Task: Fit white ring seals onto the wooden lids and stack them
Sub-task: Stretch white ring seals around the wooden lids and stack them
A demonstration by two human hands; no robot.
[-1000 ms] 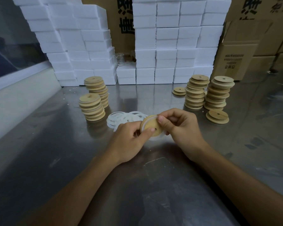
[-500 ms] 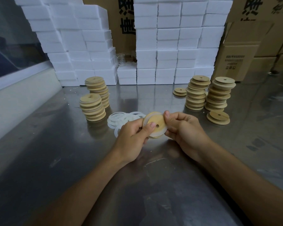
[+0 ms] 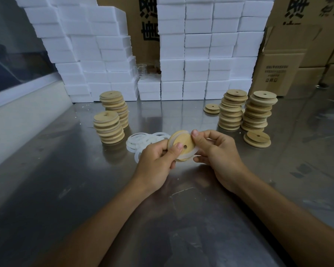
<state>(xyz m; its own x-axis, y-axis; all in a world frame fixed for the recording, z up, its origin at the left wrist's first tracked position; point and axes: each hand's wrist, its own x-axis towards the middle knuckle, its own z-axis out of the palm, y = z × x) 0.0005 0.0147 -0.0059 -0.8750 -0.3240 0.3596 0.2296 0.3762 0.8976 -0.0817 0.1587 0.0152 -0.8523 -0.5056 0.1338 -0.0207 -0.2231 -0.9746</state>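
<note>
steel, dull and scuffed, is making up the table [image 3: 69, 189] that both bare forearms are reaching across from the near edge. above its middle the left hand [image 3: 156, 160] is gripping a wooden lid [image 3: 181, 145], its thumb lying on the lid's flat face just beside the small centre hole and its fingers curling behind. the right hand [image 3: 218, 151] is pinching the same lid from the other side, thumb tip sitting on the upper rim, fingers folding round the far edge. a white ring seal [image 3: 187, 156] is showing along the lid's lower rim, seeming to hang partly off the wood rather than sitting flush all the way round.

just behind the hands a loose heap of white rings [image 3: 141, 140] is lying flat on the table. to the left of it two stacks of lids [image 3: 108, 127] are standing close together, the nearer one shorter. on the right a short pile of lids [image 3: 257, 139] is sitting in front of two tall stacks [image 3: 245, 112], with another small pile [image 3: 212, 108] further back beside them.

at the back, white foam blocks [image 3: 201, 54] are rising in walls, with cardboard boxes [image 3: 278, 72] behind and to the right.
</note>
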